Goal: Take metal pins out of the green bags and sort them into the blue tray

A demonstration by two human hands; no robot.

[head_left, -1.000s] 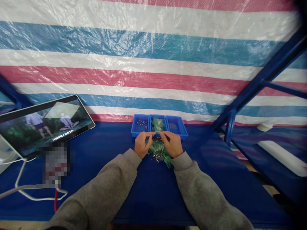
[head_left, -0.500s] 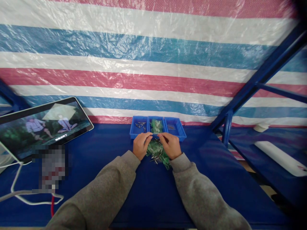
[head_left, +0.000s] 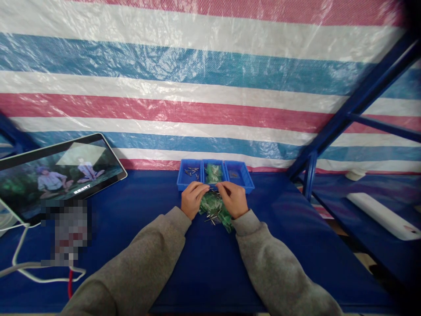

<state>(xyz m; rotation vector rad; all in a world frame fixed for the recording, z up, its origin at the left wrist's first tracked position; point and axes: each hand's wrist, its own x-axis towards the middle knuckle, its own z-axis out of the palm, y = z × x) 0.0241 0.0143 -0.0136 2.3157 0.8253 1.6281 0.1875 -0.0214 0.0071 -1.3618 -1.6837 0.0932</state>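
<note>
My left hand (head_left: 193, 199) and my right hand (head_left: 234, 199) meet fingertip to fingertip over a heap of small green pieces and metal pins (head_left: 215, 210) on the blue table. Both pinch one small part between them; it is too tiny to make out. Just beyond my fingers stands a blue tray with three compartments (head_left: 215, 174): metal pins on the left, green pieces in the middle, a few small dark bits on the right. Grey sleeves cover both arms.
A tablet (head_left: 55, 173) playing a video leans at the left, with white cables (head_left: 39, 267) trailing before it. A striped tarpaulin hangs behind the table. Blue shelf posts (head_left: 311, 175) rise at the right, beside a white bar (head_left: 381, 215) on a lower shelf.
My hands stay pinched together over the heap, shifting very little. The view has drifted slightly and the video on the tablet has changed.
</note>
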